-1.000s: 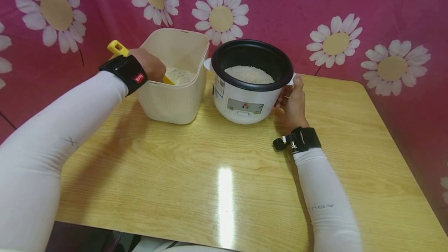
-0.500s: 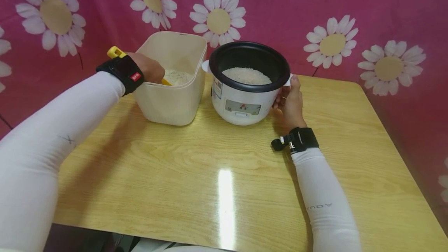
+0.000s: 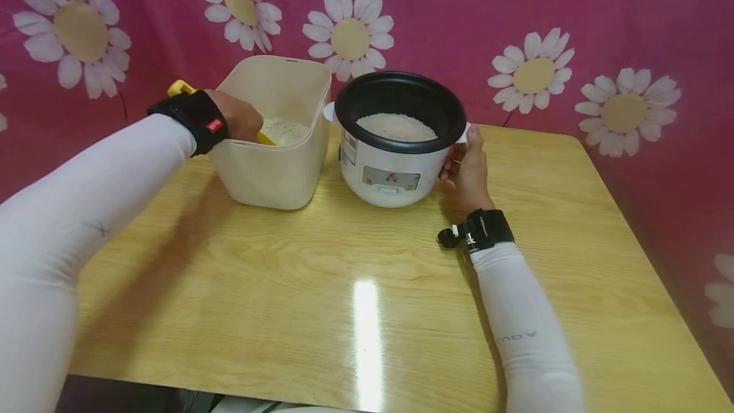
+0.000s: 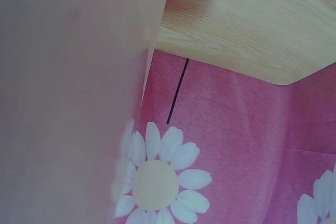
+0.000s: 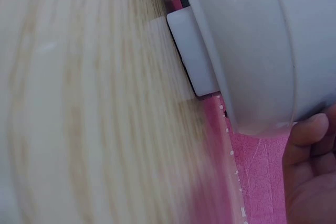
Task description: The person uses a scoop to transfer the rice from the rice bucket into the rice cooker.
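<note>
A cream bin (image 3: 269,177) with pale grain (image 3: 283,131) at its bottom stands on the table. Over its near-left rim, my left hand (image 3: 237,118) grips a long yellow utensil (image 3: 181,87); its handle end sticks out behind the wrist, and its working end is hidden in the bin. To the right stands a white rice cooker (image 3: 384,171) without a lid, white rice (image 3: 397,127) in its black pot. My right hand (image 3: 471,174) holds the cooker's right side handle (image 3: 463,135). The right wrist view shows curled fingers (image 5: 310,129) against the cooker's side.
The wooden table (image 3: 275,298) bears both vessels near its back edge. A pink cloth (image 3: 447,18) with white daisies hangs behind. In the left wrist view a blurred pale surface (image 4: 68,98) blocks the left part.
The whole head view has shifted slightly left and down. The yellow handle end shows a little less above the left wrist. Bin, cooker and right hand keep their places.
</note>
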### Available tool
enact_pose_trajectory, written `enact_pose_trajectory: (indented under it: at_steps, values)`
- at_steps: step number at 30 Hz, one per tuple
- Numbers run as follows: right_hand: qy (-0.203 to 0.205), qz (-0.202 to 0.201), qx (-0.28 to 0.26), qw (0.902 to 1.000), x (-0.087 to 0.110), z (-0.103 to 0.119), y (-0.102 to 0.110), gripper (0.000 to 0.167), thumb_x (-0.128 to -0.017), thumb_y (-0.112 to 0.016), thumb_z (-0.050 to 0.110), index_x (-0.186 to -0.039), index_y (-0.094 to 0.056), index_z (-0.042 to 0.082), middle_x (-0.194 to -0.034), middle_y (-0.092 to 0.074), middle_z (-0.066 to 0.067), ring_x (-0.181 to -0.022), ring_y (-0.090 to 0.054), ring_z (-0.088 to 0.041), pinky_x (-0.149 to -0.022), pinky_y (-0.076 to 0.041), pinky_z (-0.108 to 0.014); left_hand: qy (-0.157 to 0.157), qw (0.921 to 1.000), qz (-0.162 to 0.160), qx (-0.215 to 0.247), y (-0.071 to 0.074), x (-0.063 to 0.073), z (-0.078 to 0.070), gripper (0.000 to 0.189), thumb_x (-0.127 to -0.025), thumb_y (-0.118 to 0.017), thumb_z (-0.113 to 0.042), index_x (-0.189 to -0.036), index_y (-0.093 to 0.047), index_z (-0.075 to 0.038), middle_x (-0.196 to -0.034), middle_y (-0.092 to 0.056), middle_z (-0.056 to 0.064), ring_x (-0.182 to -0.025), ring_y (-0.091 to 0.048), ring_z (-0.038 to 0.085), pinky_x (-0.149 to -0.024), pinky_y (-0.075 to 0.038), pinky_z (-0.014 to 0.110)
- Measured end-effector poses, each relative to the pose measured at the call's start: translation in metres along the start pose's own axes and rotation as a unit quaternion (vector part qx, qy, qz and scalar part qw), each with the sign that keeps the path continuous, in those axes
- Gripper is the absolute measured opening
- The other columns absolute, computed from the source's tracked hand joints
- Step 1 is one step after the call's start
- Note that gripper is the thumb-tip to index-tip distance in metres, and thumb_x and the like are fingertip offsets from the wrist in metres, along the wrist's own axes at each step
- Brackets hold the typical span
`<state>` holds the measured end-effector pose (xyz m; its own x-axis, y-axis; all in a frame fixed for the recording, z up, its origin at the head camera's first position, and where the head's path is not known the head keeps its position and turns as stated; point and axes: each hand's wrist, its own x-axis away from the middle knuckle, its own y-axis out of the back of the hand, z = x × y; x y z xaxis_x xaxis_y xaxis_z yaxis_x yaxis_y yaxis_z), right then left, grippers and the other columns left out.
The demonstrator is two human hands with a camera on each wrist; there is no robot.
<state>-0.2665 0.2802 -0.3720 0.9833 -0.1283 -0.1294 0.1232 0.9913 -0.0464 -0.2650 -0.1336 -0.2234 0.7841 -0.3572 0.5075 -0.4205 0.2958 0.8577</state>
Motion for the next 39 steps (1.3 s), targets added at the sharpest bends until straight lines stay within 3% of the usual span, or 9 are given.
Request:
enact_pose_trajectory:
  at_steps: [4,8,12,19,25,31,36,39]
  values:
    - [0.002,0.002,0.001,1.0000,0.001,0.001,-0.003,0.072,-0.095,-0.034,0.080,-0.076,-0.059,0.015,-0.069,-0.050,0.002,-0.058,-0.047,-0.012,-0.053,-0.044,-0.027,0.011,0.9997,0.011,0.016,0.001,0.001,0.001,0.030,-0.097,-0.063,-0.034,-0.105,-0.077,-0.009,-0.082,-0.069,0.004,-0.072,-0.062,0.021,-0.064,-0.053,0.031]
    - [0.006,0.006,0.009,0.9999,0.002,0.003,-0.004,0.072,-0.095,-0.033,0.080,-0.077,-0.058,0.015,-0.070,-0.050,0.002,-0.058,-0.048,-0.013,-0.054,-0.045,-0.026,-0.004,0.9997,0.021,0.010,0.002,0.002,0.002,0.031,-0.098,-0.061,-0.033,-0.104,-0.078,-0.007,-0.079,-0.069,0.003,-0.069,-0.062,0.020,-0.063,-0.053,0.030]
    - [0.002,0.009,0.017,0.9998,0.003,0.005,-0.005,0.071,-0.097,-0.031,0.078,-0.079,-0.059,0.016,-0.073,-0.050,0.001,-0.061,-0.048,-0.014,-0.055,-0.045,-0.027,-0.018,0.9997,0.017,-0.010,0.003,0.002,0.002,0.032,-0.098,-0.059,-0.034,-0.096,-0.079,-0.008,-0.071,-0.065,-0.001,-0.064,-0.060,0.018,-0.059,-0.047,0.029]
    - [0.001,0.012,0.027,0.9995,0.003,0.006,-0.003,0.070,-0.097,-0.029,0.078,-0.081,-0.059,0.016,-0.075,-0.051,0.000,-0.063,-0.049,-0.014,-0.056,-0.046,-0.027,-0.012,0.9996,0.012,-0.023,0.007,-0.005,0.001,0.039,-0.098,-0.049,-0.033,-0.082,-0.074,-0.008,-0.064,-0.057,-0.002,-0.060,-0.054,0.016,-0.056,-0.039,0.028]
    - [-0.001,0.009,0.022,0.9997,0.002,0.006,-0.001,0.069,-0.099,-0.029,0.075,-0.081,-0.059,0.016,-0.074,-0.051,0.001,-0.063,-0.049,-0.014,-0.056,-0.046,-0.026,0.026,0.9988,0.035,0.021,0.015,-0.004,0.000,0.035,-0.101,-0.053,-0.035,-0.099,-0.069,-0.004,-0.064,-0.053,0.000,-0.055,-0.049,0.016,-0.053,-0.041,0.027]
    - [-0.005,0.006,0.021,0.9997,0.003,0.007,0.001,0.069,-0.100,-0.028,0.074,-0.081,-0.059,0.016,-0.074,-0.051,0.001,-0.063,-0.049,-0.014,-0.057,-0.045,-0.027,0.036,0.9980,0.036,0.039,0.026,0.001,-0.002,0.040,-0.103,-0.054,-0.038,-0.118,-0.063,-0.002,-0.068,-0.053,0.002,-0.056,-0.047,0.016,-0.054,-0.041,0.026]
    - [-0.011,0.009,0.017,0.9998,0.004,0.007,0.001,0.069,-0.098,-0.030,0.076,-0.082,-0.060,0.016,-0.074,-0.051,0.001,-0.063,-0.049,-0.014,-0.057,-0.045,-0.027,0.043,0.9972,0.038,0.048,0.032,0.005,0.000,0.044,-0.103,-0.053,-0.040,-0.119,-0.062,-0.001,-0.064,-0.051,0.001,-0.055,-0.045,0.016,-0.054,-0.039,0.026]
    - [-0.012,0.008,0.018,0.9997,0.004,0.006,0.002,0.071,-0.097,-0.031,0.079,-0.083,-0.060,0.016,-0.075,-0.051,0.001,-0.063,-0.049,-0.014,-0.057,-0.045,-0.027,0.047,0.9960,0.038,0.065,0.034,0.007,0.003,0.042,-0.103,-0.051,-0.040,-0.112,-0.064,-0.001,-0.062,-0.049,0.000,-0.054,-0.043,0.016,-0.053,-0.038,0.027]
